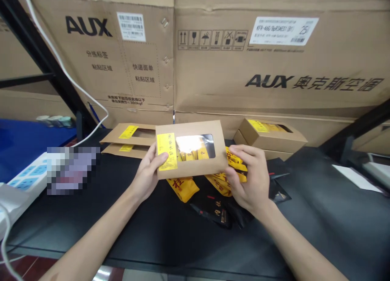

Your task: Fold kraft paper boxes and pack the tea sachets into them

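Observation:
My left hand [151, 167] grips the left end of a brown cardboard box [190, 169], its thumb on the yellow label [166, 151]. Through the box's clear window several yellow packets [195, 154] show inside. At the box's right end is my right hand [251, 177], its thumb and curved fingers apart; whether the fingertips touch the box I cannot tell. Under and behind the box lie loose yellow packets [184, 188] and black packets [213, 208] on the black tabletop [146, 232].
Flat brown boxes [114, 133] lie at the back left, and filled-out boxes [274, 141] are stacked at the back right. Large AUX cartons [210, 70] stand behind the table. A white power strip [33, 175] and a white cable [70, 76] are at the left.

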`<state>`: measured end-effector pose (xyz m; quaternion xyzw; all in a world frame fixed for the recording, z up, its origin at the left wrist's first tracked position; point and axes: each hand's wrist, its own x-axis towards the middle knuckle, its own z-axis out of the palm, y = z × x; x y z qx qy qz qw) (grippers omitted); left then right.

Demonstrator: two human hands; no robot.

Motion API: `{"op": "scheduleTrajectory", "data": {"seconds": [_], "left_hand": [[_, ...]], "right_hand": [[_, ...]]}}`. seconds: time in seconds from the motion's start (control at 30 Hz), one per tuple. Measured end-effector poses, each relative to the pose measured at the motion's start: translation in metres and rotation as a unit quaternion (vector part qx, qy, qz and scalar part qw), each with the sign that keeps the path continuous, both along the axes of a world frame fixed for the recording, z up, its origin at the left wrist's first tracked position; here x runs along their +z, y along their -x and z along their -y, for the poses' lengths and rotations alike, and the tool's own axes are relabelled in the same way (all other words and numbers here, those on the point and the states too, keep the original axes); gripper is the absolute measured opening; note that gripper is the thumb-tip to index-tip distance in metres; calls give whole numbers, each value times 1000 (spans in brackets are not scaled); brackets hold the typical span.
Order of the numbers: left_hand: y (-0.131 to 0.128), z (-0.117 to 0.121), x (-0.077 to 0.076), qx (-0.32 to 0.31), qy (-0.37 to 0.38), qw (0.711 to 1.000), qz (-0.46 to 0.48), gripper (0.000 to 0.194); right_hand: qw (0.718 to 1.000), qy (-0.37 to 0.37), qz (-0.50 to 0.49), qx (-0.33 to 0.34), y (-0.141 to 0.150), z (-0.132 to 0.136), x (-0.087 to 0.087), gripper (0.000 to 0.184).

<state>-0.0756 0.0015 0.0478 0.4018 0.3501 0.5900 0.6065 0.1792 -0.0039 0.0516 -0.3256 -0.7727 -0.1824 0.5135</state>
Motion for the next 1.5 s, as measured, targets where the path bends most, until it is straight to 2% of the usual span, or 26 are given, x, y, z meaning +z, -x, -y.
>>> {"op": "scheduleTrajectory", "data": {"seconds": [0.17,0.5,0.77,0.97,1.5], "left_hand": [[4,0,-3,3,-2,1000,28,74],[2,5,-3,-14,-3,1000,16,80],[1,1,-13,-6,-25,999,-36,78],[-1,2,-12,-3,-29,998,-49,81],[-2,1,-14,17,5,1000,-6,72]], "right_hand": [[993,78,-87,14,-3,-4,-4,23],[983,154,-86,43,1,-4,-11,17],[983,160,-84,30,0,-4,-14,18],[986,140,-87,23,0,-4,-14,17],[985,139,-95,30,1,-2,-14,17]]}}
